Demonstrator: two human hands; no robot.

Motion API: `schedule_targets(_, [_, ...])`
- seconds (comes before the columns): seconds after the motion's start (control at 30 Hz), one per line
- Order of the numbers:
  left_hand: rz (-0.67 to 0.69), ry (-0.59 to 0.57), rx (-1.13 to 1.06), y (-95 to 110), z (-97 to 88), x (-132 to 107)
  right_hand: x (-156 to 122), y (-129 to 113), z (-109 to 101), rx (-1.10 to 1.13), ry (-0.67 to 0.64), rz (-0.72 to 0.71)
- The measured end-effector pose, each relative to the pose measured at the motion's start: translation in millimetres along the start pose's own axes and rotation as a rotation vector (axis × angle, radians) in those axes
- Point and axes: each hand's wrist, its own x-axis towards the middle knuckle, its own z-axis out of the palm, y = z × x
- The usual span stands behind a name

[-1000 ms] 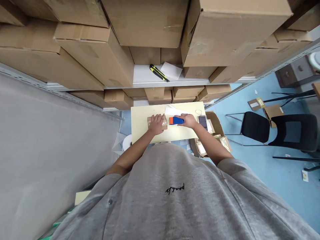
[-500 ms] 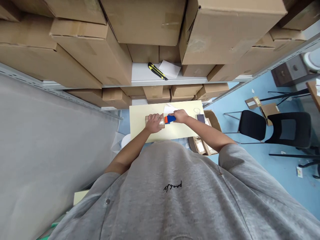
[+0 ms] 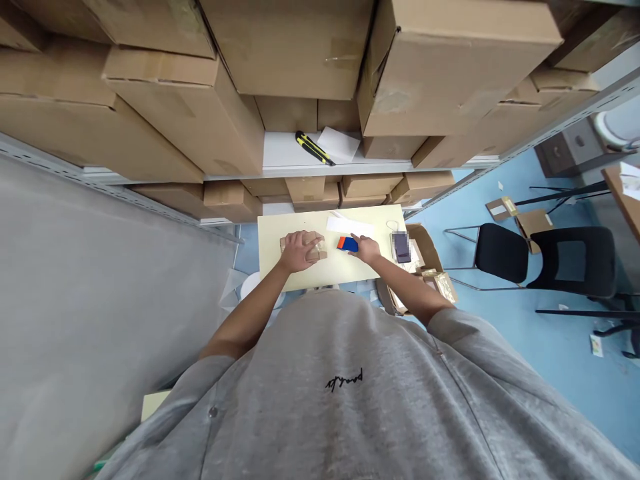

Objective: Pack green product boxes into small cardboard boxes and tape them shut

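My left hand (image 3: 297,253) lies over a small cardboard box (image 3: 321,254) on the pale yellow table (image 3: 273,220), its fingers draped across the top and holding it. Shiny tape shows on the box. To the right, my right hand (image 3: 369,249) is closed around a blue and orange tape dispenser (image 3: 347,244), whose orange end points left at the box. A gap of bare tabletop separates dispenser and box. Just beyond them lies a white sheet of paper (image 3: 350,225).
A phone (image 3: 401,247) lies at the table's right end. Beside it stands an open carton (image 3: 425,243) with small boxes. Ahead, a shelf rack holds many cardboard boxes (image 3: 300,50) and a yellow-black utility knife (image 3: 314,148). A black chair (image 3: 500,253) is at right, a grey wall (image 3: 100,300) at left.
My right hand has drawn the tape dispenser rightward, away from the box. The box and my left hand have shifted slightly left. More of the white paper shows.
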Motion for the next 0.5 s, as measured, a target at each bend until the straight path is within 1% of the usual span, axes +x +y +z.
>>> schedule_targets(0.07, [-0.016,0.035,-0.033,-11.5,2.9,-7.9,-2.0,-4.6,19.9,0.065,0.015,0.070])
schedule_targets(0.13, [-0.027,0.081,-0.094,-25.1,10.5,-18.9,-4.1,-6.5,41.0,0.109,0.039,0.118])
schedule_targets(0.23, [-0.031,0.144,-0.234,-45.5,30.8,-38.2,-6.7,-6.4,70.7,0.164,0.066,0.204])
schedule_targets(0.3, [-0.054,0.154,-0.312,-56.8,48.1,-51.2,-7.3,-7.0,85.8,0.201,0.044,0.234])
schedule_targets(0.4, [-0.079,0.174,-0.423,-68.6,72.8,-68.4,-6.6,-11.5,99.0,0.256,-0.041,0.237])
schedule_targets(0.5, [-0.102,0.178,-0.515,-73.7,88.0,-79.3,-6.4,-18.3,101.9,0.307,-0.133,0.217])
